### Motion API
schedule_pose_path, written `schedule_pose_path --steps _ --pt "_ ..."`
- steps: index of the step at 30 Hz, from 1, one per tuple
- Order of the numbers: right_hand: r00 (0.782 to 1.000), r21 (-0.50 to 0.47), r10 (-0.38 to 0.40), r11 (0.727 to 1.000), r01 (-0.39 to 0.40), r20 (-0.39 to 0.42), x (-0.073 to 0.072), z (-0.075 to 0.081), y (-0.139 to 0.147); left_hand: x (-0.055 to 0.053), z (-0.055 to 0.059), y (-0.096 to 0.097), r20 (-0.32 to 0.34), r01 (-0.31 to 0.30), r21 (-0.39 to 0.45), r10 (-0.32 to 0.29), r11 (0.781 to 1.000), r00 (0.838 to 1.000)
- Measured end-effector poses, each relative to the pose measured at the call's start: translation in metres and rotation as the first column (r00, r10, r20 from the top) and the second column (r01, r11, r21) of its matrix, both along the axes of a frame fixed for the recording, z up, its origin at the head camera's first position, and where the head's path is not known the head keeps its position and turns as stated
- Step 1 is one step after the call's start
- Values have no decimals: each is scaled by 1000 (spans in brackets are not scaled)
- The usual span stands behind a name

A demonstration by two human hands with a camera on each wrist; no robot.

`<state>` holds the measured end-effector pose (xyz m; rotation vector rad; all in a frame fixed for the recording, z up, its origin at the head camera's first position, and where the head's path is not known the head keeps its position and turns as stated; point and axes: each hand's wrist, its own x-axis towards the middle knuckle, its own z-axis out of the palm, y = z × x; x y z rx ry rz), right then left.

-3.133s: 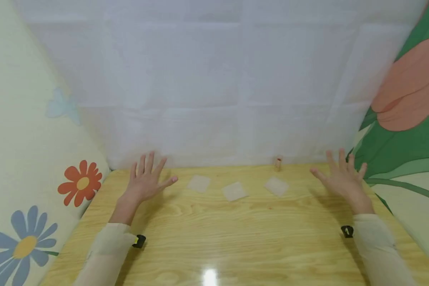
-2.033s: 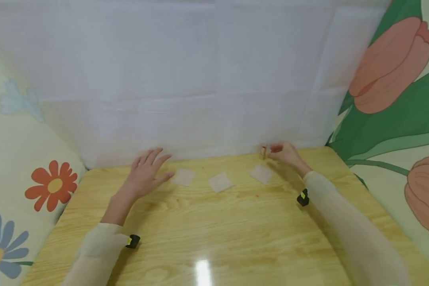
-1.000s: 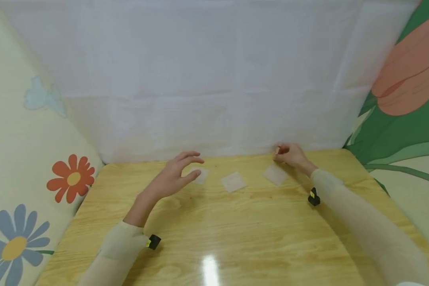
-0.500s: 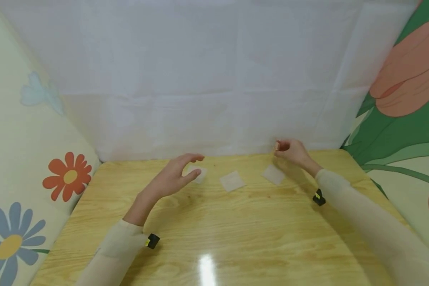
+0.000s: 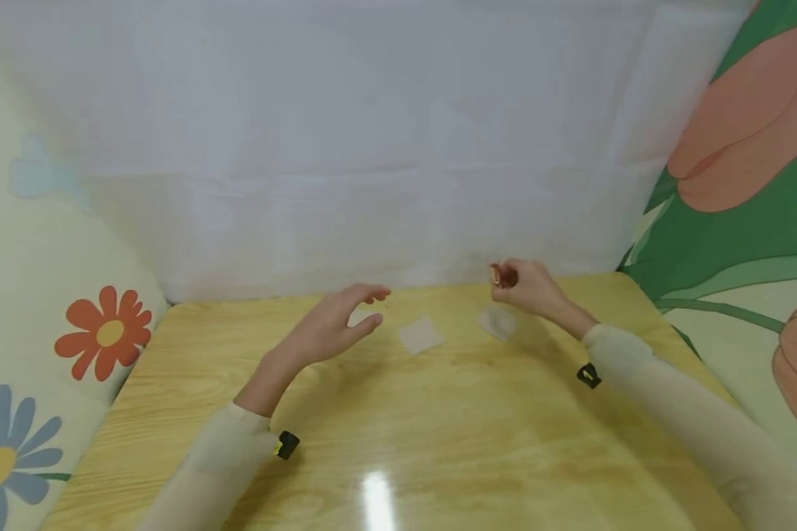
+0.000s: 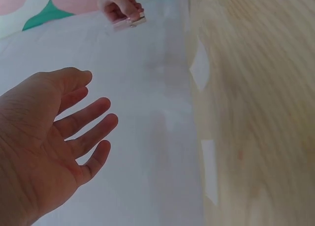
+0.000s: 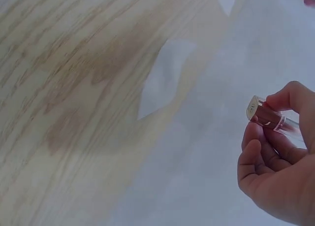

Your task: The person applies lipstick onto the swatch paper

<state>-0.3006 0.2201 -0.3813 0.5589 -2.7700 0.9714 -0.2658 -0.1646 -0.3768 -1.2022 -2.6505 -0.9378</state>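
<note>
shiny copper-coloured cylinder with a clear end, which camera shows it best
The right wrist view: there the shiny copper-coloured cylinder is close up, pinched in the right hand, one round end visible. The head view shows it tiny, partly covered; the left wrist view shows it small and blurred near the top.

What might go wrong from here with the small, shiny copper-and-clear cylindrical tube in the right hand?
The tube could slip and drop, since the right hand pinches its shiny body in mid-air. The thin white square sheet nearest that hand might shift if brushed.
</note>
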Motion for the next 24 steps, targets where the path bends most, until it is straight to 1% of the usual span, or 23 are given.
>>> schedule_pose_path --steps 3,5,8,12,15,18,20,22,24 --pt "1000 5 25 1000 -25 -17 6 6 -6 -5 12 13 -62 14 -29 -16 999 998" --pt "999 20 39 999 -39 -32 11 10 -10 -7 19 23 -85 22 -46 -26 999 996" --pt "996 55 71 996 -67 -62 19 14 -16 -9 28 39 -118 33 -76 -42 997 992" --pt "983 92 135 988 -124 -121 28 20 -24 -10 37 57 -179 32 -116 -52 993 982" --pt "973 104 176 981 -162 -152 35 26 -30 -11 44 71 -226 28 -124 -56 992 972" --pt "963 121 213 973 -195 -164 41 28 -35 -11 48 82 -255 41 -116 -70 992 964" --pt "956 140 240 966 -218 -167 45 29 -38 -10 48 88 -261 51 -114 -80 992 962" --pt "950 170 264 957 -236 -166 48 29 -41 -8 47 93 -253 59 -117 -87 991 964" --pt "944 200 285 947 -250 -169 50 28 -44 -6 45 96 -224 63 -114 -87 991 971"
